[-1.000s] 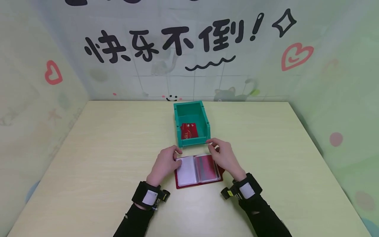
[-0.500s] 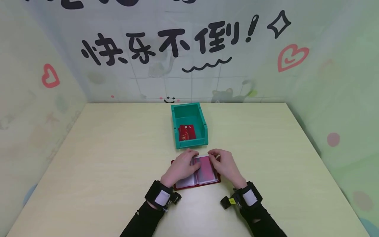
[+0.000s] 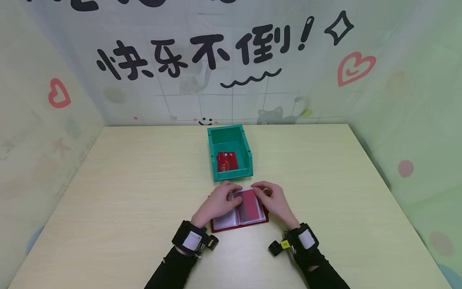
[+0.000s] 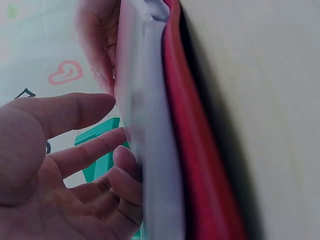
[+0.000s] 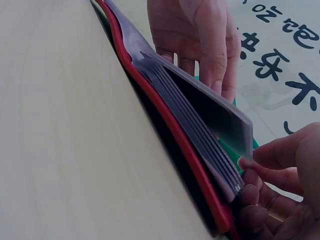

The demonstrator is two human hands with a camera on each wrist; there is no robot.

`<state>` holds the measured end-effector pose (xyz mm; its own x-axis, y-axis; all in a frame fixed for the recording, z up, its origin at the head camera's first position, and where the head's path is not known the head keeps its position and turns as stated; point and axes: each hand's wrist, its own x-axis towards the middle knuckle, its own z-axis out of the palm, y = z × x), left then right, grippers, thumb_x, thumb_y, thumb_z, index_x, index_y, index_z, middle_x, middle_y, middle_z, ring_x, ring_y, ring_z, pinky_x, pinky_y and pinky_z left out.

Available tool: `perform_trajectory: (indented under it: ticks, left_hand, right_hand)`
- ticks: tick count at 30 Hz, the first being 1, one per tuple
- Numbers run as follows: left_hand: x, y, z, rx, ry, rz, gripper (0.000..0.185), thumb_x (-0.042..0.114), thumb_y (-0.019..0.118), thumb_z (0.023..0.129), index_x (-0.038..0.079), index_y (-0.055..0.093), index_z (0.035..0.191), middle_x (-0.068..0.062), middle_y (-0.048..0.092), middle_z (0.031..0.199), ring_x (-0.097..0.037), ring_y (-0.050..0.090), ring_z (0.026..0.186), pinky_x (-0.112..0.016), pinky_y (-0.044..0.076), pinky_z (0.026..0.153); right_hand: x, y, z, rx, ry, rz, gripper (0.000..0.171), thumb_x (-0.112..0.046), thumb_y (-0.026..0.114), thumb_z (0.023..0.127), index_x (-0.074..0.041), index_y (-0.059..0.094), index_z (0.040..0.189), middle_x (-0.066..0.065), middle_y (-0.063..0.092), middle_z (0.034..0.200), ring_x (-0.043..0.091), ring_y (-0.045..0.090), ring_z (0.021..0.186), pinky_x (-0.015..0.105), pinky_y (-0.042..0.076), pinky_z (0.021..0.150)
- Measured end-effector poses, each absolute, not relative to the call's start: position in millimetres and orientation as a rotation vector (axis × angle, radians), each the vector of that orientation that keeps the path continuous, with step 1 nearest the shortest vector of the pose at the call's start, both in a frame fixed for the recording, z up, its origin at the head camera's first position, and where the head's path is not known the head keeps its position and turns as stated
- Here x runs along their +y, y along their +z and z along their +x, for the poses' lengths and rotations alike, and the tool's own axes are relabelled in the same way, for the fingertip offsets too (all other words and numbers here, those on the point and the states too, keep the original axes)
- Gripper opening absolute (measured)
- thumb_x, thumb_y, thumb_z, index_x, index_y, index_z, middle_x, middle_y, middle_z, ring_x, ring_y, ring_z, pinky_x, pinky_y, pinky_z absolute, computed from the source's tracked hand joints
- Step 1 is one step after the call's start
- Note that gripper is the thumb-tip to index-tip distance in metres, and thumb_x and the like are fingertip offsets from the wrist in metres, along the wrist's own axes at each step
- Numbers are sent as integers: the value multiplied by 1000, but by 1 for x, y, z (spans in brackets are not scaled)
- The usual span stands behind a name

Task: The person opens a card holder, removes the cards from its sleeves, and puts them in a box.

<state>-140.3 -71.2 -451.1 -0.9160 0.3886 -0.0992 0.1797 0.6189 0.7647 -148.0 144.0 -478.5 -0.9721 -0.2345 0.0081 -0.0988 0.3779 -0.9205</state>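
Note:
A card holder (image 3: pixel 224 222) with a red cover and clear sleeves lies spread on the table. Through its right-hand sleeve a red card (image 3: pixel 250 205) shows. My left hand (image 3: pixel 218 202) reaches over the left page, its thumb touching the card's sleeve and its loosely bent fingers at the top edge. At the top right corner my right hand (image 3: pixel 274 200) pinches the uppermost sleeve page (image 5: pixel 235 122) between thumb and index finger. In the right wrist view that page stands lifted off the stack of sleeves beneath it.
Just behind the card holder stands a green bin (image 3: pixel 233 175), with several red cards (image 3: pixel 227 161) lying in its front part. A light wooden table (image 3: pixel 144 172) spreads to both sides. Printed cloth walls (image 3: pixel 310 88) enclose its back and sides.
My left hand has moved right, from the left page's outer edge to the card's sleeve. My right hand's fingers have drawn back from near the bin to the page corner.

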Motion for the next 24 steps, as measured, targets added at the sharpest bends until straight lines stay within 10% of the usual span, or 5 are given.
perform_trajectory:
  ticks: [13,24]
  left_hand:
    - [-79,-455,-143,2527,1319,423,32,22,68,96,9,67,125,-9,61,114,-16,54,90,-26,48,74]
    - [-84,-457,-145,2425,1473,250,32,34,60,101,9,63,120,-10,58,110,-16,57,85,-25,52,69]
  right_hand:
    - [141,-482,-146,2429,-1819,-242,27,-14,60,100,1,70,120,23,73,112,2,62,85,17,51,77]
    - [137,-484,-141,2658,-1692,-477,20,-15,71,94,-8,74,113,7,65,86,6,49,69,17,39,60]
